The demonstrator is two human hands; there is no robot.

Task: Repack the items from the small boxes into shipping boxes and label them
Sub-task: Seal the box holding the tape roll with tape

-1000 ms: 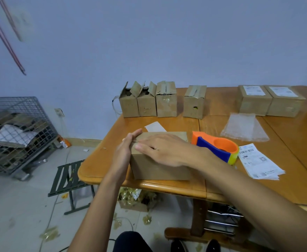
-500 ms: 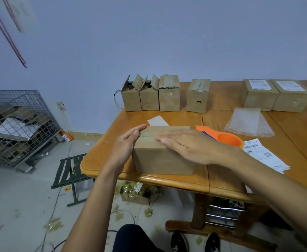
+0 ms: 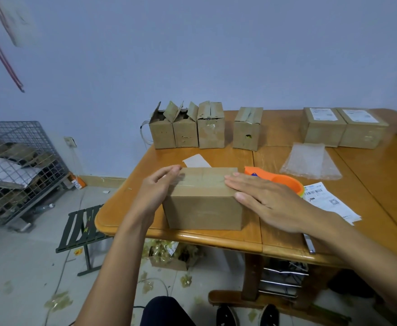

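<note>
Head view shows a closed brown shipping box (image 3: 202,201) that stands on the wooden table (image 3: 376,184), near the front edge, between the two hands. The left hand (image 3: 156,191) lies against the left side of the box, its fingers straight and reaching up to the top edge; it holds nothing. The right hand (image 3: 268,203) is flat and wide, palm down, with the straight fingers resting on the right end of the box top and the thumb at the front corner.

Just behind the right hand lies an orange tape dispenser (image 3: 284,181), partly hidden by it. To the right of it is a pile of printed labels (image 3: 329,203), and behind them a clear bubble bag (image 3: 310,162). A white slip of paper (image 3: 196,161) lies just behind the shipping box.

At the far edge of the table stand three small boxes (image 3: 185,128), touching side by side, two with open flaps. A fourth small box (image 3: 248,129) stands apart to their right. Further right, two labelled boxes (image 3: 343,128) stand together.

On the floor at the left are a wire cage (image 3: 16,165) and a dark folding stool (image 3: 82,231).
</note>
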